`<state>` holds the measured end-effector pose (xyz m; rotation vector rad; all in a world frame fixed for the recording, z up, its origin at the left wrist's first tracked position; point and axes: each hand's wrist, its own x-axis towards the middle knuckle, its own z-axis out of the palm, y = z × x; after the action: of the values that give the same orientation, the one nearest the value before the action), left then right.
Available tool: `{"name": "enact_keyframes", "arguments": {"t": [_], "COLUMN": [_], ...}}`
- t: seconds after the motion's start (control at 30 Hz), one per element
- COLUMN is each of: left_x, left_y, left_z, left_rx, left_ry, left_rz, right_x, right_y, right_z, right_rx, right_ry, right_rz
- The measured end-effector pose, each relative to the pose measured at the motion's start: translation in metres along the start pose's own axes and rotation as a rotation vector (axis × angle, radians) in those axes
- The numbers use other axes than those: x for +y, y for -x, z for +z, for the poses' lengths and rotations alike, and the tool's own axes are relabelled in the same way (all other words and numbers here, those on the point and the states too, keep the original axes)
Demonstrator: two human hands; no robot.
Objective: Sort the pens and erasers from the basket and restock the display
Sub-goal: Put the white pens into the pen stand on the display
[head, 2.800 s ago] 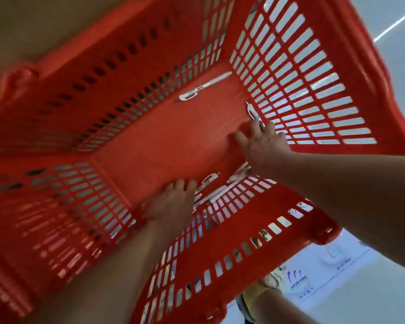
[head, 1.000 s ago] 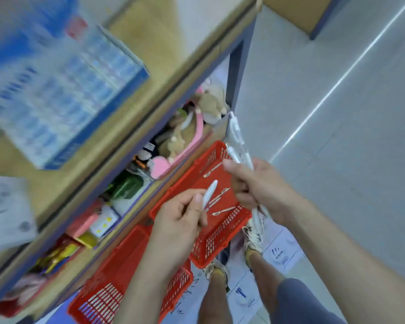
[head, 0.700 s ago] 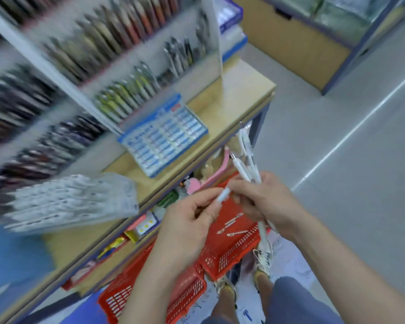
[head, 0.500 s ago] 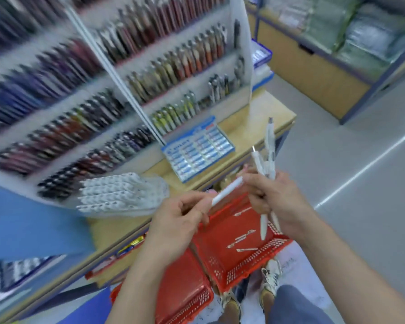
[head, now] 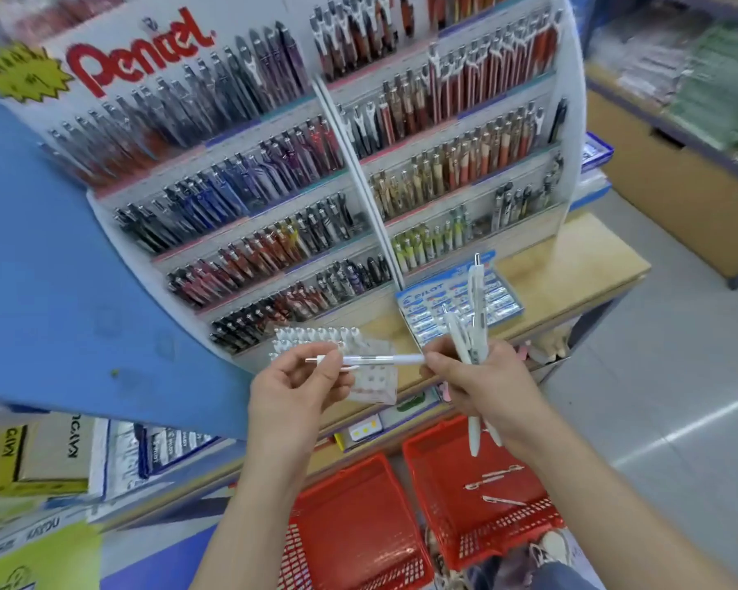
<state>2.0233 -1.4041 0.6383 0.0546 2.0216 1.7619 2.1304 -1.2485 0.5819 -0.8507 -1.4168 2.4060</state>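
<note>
At the far left a blue panel (head: pixel 39 270) cuts across the view, with yellow and white boxes (head: pixel 26 457) stacked below it. Right of it rises the Pentel pen display (head: pixel 273 185), its tiered rows packed with dark, red and pale pens. In front of the display's lower rows, the left hand (head: pixel 299 389) pinches a single white pen (head: pixel 371 358) between thumb and fingers, holding it level above a clear tray of white pens (head: pixel 316 338) on the wooden shelf (head: pixel 571 266). The pen's right end meets the fingertips of the right hand (head: pixel 486 385), so the pen bridges the gap between the two hands. The right hand's fingers are curled round a bundle of white pens (head: pixel 474 317) standing upright. Behind the bundle a blue Pilot eraser box (head: pixel 427 308) lies on the shelf. Near, on the floor, sit two red baskets: the left basket (head: pixel 350 517), and the right basket (head: pixel 444 525) with three loose pens (head: pixel 497 500) on its bottom.
</note>
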Motion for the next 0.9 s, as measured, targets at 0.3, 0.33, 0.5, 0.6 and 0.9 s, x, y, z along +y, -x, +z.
{"name": "enact_keyframes", "arguments": {"t": [0.3, 0.33, 0.5, 0.6, 0.9], "left_x": [0.004, 0.004, -0.006, -0.016, -0.040], "left_y": [-0.039, -0.044, -0.058, -0.065, -0.085], "left_z": [-0.024, -0.025, -0.012, 0.001, 0.010], "left_rx": [0.049, 0.049, 0.006, -0.009, -0.116], "left_ry": [-0.372, -0.462, -0.768, -0.900, -1.154], "left_rz": [0.174, 0.209, 0.339, 0.423, 0.514], "right_x": [0.025, 0.027, 0.035, 0.037, 0.031], "right_y": [-0.015, -0.015, -0.016, -0.015, -0.007], "right_z": [0.008, 0.005, -0.003, -0.008, -0.015], "right_rx": [0.157, 0.176, 0.174, 0.182, 0.166], "right_ry": [0.050, 0.041, -0.058, -0.086, -0.106], "right_rz": [0.086, 0.106, 0.164, 0.194, 0.200]}}
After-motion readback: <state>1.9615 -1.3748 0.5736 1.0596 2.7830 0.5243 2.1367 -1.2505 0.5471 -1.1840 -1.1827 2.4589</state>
